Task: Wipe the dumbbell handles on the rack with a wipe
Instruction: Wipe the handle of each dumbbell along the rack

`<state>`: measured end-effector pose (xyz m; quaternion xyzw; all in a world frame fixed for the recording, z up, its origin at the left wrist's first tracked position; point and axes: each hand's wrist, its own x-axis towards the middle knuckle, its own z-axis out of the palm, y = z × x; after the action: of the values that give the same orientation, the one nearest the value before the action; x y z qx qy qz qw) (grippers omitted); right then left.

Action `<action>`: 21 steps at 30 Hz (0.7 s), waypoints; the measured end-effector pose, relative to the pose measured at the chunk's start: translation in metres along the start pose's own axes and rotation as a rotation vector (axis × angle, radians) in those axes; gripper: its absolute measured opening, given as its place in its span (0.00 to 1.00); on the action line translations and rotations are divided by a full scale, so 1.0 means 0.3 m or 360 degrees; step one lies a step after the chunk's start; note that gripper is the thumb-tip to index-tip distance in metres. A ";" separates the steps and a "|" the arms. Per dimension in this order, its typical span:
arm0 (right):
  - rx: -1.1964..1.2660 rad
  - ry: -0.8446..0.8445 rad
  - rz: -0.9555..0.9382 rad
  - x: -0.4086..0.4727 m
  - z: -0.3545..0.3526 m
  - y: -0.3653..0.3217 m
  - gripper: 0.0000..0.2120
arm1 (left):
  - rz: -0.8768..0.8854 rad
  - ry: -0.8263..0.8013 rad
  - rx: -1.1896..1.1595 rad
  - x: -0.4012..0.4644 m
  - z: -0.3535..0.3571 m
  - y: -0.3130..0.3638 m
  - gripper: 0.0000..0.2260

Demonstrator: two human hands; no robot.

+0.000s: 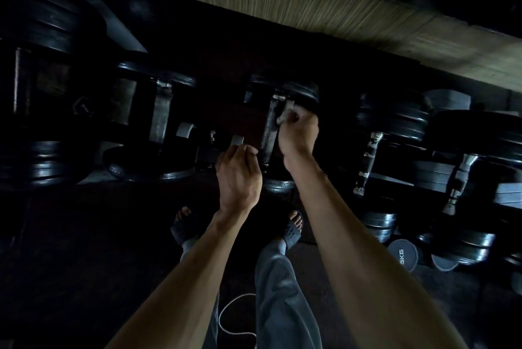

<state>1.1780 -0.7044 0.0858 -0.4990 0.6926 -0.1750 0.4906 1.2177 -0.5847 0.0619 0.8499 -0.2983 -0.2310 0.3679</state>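
A dark dumbbell lies on the rack in front of me, its worn metal handle (269, 131) running away from me between black plates. My right hand (299, 134) grips a small white wipe (286, 111) and presses it against the far end of that handle. My left hand (238, 176) hovers just left of the handle's near end with its fingers curled and nothing visible in them. Whether the left hand touches the dumbbell is unclear in the dim light.
More dumbbells line the rack: one handle (161, 117) to the left, two scuffed handles (368, 162) (459, 182) to the right. Loose plates, one marked 5KG (402, 254), lie on the floor at right. My sandalled feet (293, 228) stand below, with a white cord (231, 317) on the floor.
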 end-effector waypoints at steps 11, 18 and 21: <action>0.0076 -0.0029 -0.0022 0.022 0.000 0.018 0.15 | -0.0025 -0.0022 -0.0015 0.001 0.009 -0.003 0.16; -0.0591 -0.0415 -0.0220 -0.112 -0.078 0.149 0.12 | -0.0070 -0.0065 -0.0041 0.004 0.013 -0.019 0.16; -0.0385 -0.0199 -0.0289 -0.050 -0.048 0.087 0.12 | -0.0055 -0.0044 -0.0052 -0.006 0.010 0.001 0.15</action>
<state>1.1524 -0.6835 0.0808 -0.6249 0.6287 -0.1025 0.4514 1.2144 -0.5850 0.0607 0.8455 -0.2849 -0.2539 0.3734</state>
